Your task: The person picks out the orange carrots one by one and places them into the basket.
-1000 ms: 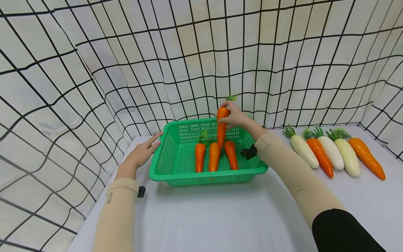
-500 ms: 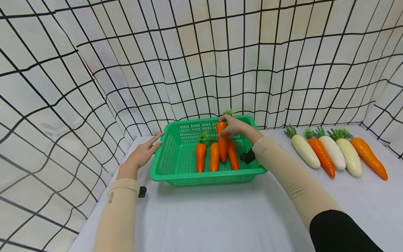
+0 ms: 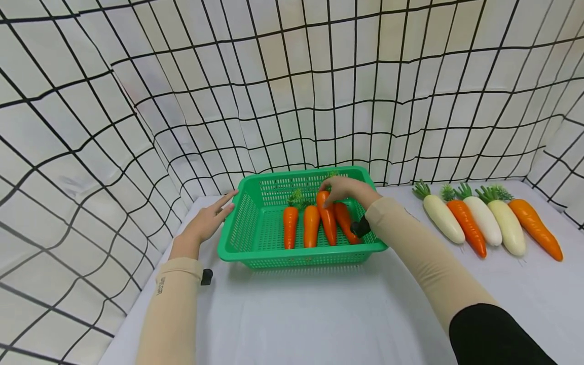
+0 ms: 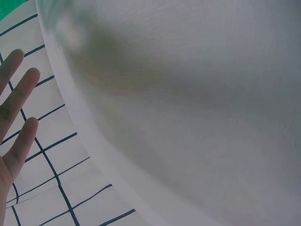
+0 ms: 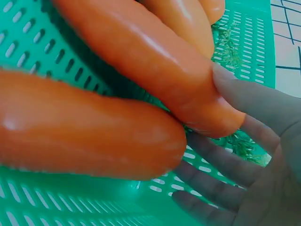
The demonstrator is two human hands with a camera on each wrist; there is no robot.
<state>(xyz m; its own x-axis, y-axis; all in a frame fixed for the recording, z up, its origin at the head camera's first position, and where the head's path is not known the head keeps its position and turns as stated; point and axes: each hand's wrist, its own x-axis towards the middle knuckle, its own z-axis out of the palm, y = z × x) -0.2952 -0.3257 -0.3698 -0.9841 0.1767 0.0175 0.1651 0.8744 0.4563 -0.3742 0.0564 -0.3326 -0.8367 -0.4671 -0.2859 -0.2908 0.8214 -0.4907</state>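
Note:
A green plastic basket (image 3: pixel 274 255) stands on the white surface, holding several orange carrots. My right hand (image 3: pixel 349 188) reaches over its back right part and pinches a carrot (image 3: pixel 327 223) near the leafy top, thumb above and index finger behind. That carrot lies among the others, between one carrot (image 3: pixel 312 228) on its left and a slanted carrot (image 3: pixel 345 223) on its right. In the right wrist view, the slanted carrot (image 5: pixel 89 132) is close to my lower fingers. My left hand (image 3: pixel 205 223) is at the basket's left rim, fingers straight; the left wrist view shows spread fingers (image 4: pixel 21 103).
To the right, white radishes (image 3: pixel 443 219) and carrots (image 3: pixel 467 228) lie in a slanted row on the white cloth (image 3: pixel 319 314). Black netting (image 3: pixel 292 109) over white sheeting rises behind and along the left.
My right hand has lowered the carrot into the basket, from above the others to lying between them. The rightmost carrot in the basket has shifted right. My left hand has stayed put.

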